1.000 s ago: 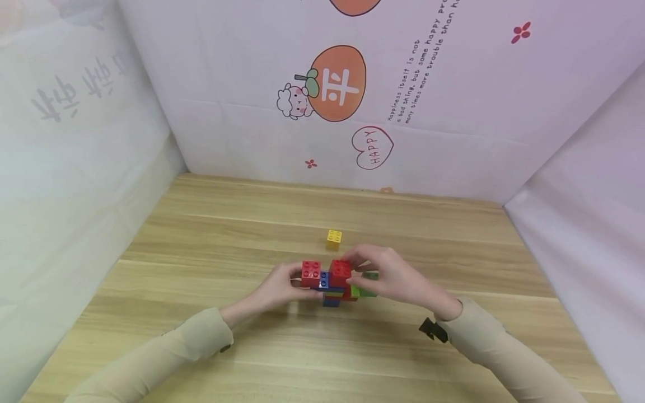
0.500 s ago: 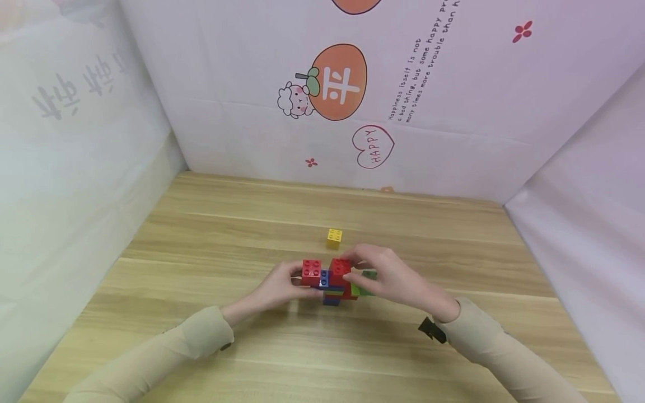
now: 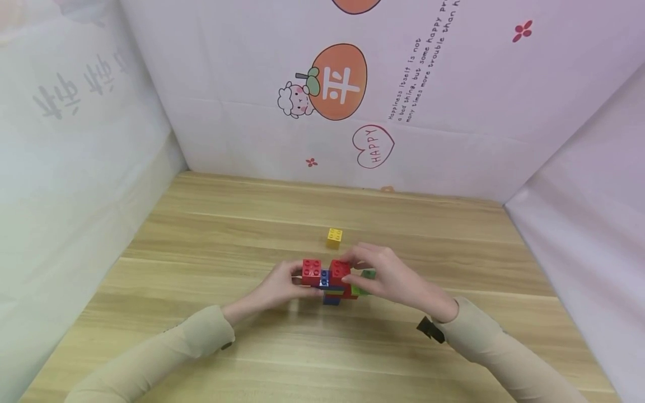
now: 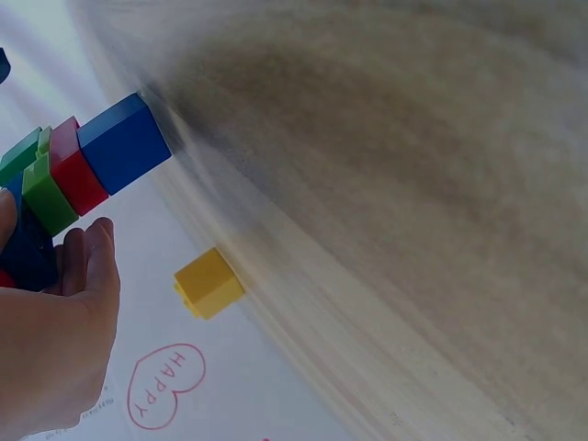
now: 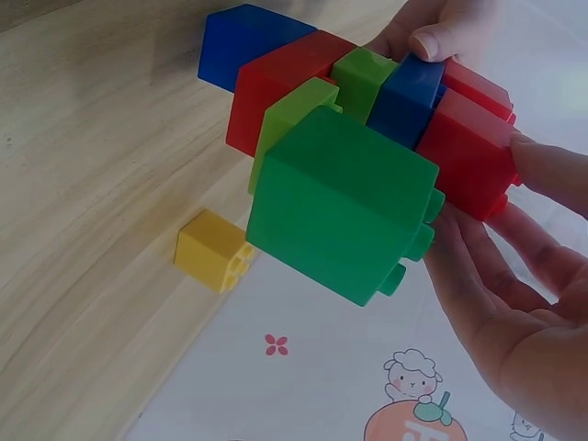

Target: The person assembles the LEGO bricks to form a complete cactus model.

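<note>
A toy-brick structure, with a blue brick [image 5: 253, 41] at its base, is between the two hands. Red, lime and blue bricks stack above, and a large green brick [image 5: 335, 202] juts out at one side. My left hand [image 3: 276, 288] grips the structure from the left, its thumb on the upper blue brick [image 5: 404, 96]. Beside it sits the left red brick [image 3: 311, 272] on top. My right hand [image 3: 390, 277] pinches the right red brick [image 3: 340, 270] between thumb and fingers. This red brick rests against the upper blue brick. Some right fingertips are hidden behind it in the head view.
One loose yellow brick [image 3: 334, 238] stands on the wooden table [image 3: 242, 218] behind the structure. A printed white sheet [image 3: 242, 112] rises at the back, and pale sheets close off both sides.
</note>
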Demonstrator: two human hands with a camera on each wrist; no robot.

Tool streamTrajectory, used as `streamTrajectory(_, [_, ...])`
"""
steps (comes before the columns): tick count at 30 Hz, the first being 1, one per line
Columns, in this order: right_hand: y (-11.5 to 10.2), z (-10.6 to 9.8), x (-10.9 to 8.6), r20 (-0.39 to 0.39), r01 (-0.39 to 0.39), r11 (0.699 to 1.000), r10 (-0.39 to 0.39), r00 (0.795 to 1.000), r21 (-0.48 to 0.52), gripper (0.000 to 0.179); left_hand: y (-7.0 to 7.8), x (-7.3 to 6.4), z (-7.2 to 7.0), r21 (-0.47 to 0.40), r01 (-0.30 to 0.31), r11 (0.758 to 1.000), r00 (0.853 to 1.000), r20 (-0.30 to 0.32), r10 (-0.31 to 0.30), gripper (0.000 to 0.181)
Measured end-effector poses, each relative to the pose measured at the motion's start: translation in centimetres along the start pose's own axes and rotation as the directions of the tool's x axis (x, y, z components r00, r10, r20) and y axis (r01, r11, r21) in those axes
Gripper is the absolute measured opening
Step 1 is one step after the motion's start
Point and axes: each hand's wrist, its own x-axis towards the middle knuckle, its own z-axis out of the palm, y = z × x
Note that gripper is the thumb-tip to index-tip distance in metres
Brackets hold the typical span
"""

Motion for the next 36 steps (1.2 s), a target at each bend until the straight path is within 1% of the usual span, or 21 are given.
streamTrajectory(3, [-0.04,-0.01,0.06,-0.004,0.014,1.0,-0.014,1.0,-0.005,0.023,-0.01,0.0,0.03,0.0,-0.001,1.0,1.0,0.001,0.001,0.049])
streamTrajectory(8, [-0.33,-0.1,0.35,0.02,0.017,1.0,-0.017,1.0,-0.016,0.022,0.07,-0.08,0.07,-0.006,0.0,1.0,1.0,-0.005,0.0,0.05])
streamTrajectory(20, [-0.24,-0.18,0.44,0.026,-0.021,1.0,0.021,0.999,0.014,0.021,0.17,0.01,-0.02,-0.01,-0.019,1.0,1.0,0.005,0.019,0.049])
streamTrajectory(25, [-0.18,-0.13,0.48,0.038,-0.046,0.998,0.045,0.998,0.036,0.021,0.2,0.02,-0.01,0.016,-0.037,0.999,0.999,0.0,0.037,0.048])
streamTrajectory(31, [0.04,0.05,0.42,0.038,-0.059,0.996,0.057,0.998,0.062,0.021,0.27,-0.07,0.09,0.041,-0.035,0.999,0.999,-0.006,0.036,0.048])
streamTrajectory(36, [0.13,0.02,0.37,0.044,-0.077,0.995,0.075,0.996,0.065,0.021,0.4,-0.12,0.08,0.026,-0.047,0.999,0.999,-0.001,0.047,0.047])
